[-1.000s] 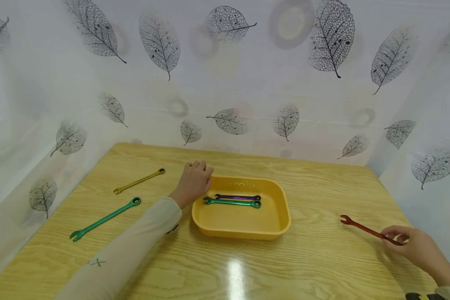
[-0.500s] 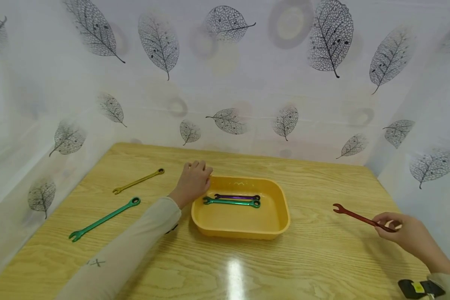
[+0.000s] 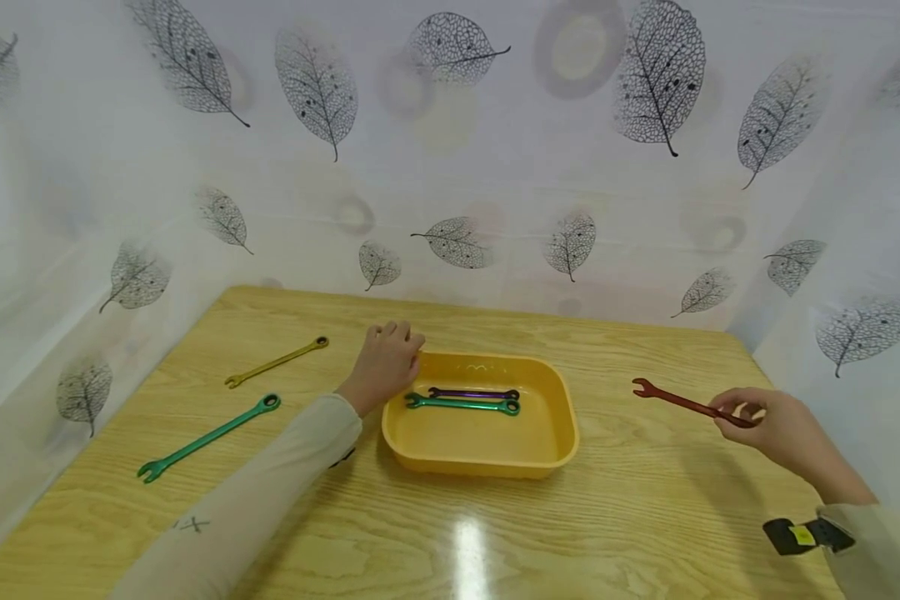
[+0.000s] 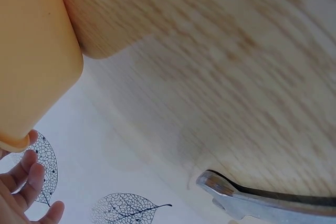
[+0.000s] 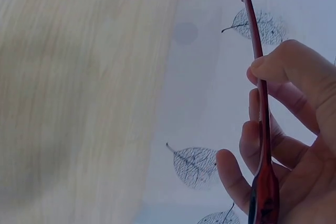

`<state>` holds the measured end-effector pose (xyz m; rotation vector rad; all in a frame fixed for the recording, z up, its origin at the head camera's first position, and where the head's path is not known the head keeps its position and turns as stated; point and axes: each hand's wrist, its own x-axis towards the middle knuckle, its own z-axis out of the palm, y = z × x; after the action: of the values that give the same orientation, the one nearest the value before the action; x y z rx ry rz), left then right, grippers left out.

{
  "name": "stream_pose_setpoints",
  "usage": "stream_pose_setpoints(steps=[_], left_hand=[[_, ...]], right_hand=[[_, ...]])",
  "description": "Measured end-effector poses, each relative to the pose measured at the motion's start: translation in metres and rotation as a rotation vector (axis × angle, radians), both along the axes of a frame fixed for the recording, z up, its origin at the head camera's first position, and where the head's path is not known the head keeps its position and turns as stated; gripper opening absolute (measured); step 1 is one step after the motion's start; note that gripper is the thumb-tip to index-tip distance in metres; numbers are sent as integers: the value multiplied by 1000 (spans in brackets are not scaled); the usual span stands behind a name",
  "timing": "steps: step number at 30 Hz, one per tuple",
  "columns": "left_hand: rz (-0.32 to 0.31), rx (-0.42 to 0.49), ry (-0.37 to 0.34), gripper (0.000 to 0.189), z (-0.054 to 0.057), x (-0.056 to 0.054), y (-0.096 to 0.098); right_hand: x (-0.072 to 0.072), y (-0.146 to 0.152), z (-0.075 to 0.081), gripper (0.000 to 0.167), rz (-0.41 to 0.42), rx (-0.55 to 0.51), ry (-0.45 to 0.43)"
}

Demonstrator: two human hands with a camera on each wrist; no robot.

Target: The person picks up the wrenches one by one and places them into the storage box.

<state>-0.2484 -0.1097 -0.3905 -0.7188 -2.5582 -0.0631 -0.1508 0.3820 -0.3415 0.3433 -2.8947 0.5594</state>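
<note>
My right hand (image 3: 776, 425) holds a red combination wrench (image 3: 675, 399) above the table, right of a yellow plastic tray (image 3: 487, 467). In the right wrist view, thumb and index finger pinch the red wrench's shaft (image 5: 255, 32), the other fingers loosely bent behind it. My left hand (image 3: 385, 367) grips the tray's rim at its back left corner; the left wrist view shows its fingers (image 4: 34, 184) at the rim. Inside the tray, a green wrench (image 3: 461, 404) and a purple wrench (image 3: 472, 393) lie side by side.
On the wooden table (image 3: 615, 517), left of the tray, lie a yellow wrench (image 3: 277, 362) and a larger green wrench (image 3: 208, 437). A white curtain with leaf prints (image 3: 457, 167) hangs behind and at both sides. A metal object (image 4: 262, 200) shows at the left wrist view's lower edge.
My right hand has moved left and farther back with the red wrench, nearer the tray. The left hand and the tray have stayed in place.
</note>
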Motion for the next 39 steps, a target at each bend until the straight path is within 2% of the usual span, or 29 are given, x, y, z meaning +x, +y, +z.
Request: stream_pose_setpoints(steps=[9,17,26,33,39], left_hand=[[2,-14,9,14,-1,-3,-1],[-5,-3,-3,15,-1,-3,-1],[-10,-1,12,13,0,-1,0],[-4,0,17,14,-2,-2,0],[-1,-9,32,12,-3,-2,-1]], right_hand=[[-14,-29,17,14,61,-9,28],[-25,-54,28,16,142,-2,94],[-33,-81,42,12,185,-21,19],[-40,-101,52,11,218,-23,21],[-45,-119,58,11,238,-26,-17]])
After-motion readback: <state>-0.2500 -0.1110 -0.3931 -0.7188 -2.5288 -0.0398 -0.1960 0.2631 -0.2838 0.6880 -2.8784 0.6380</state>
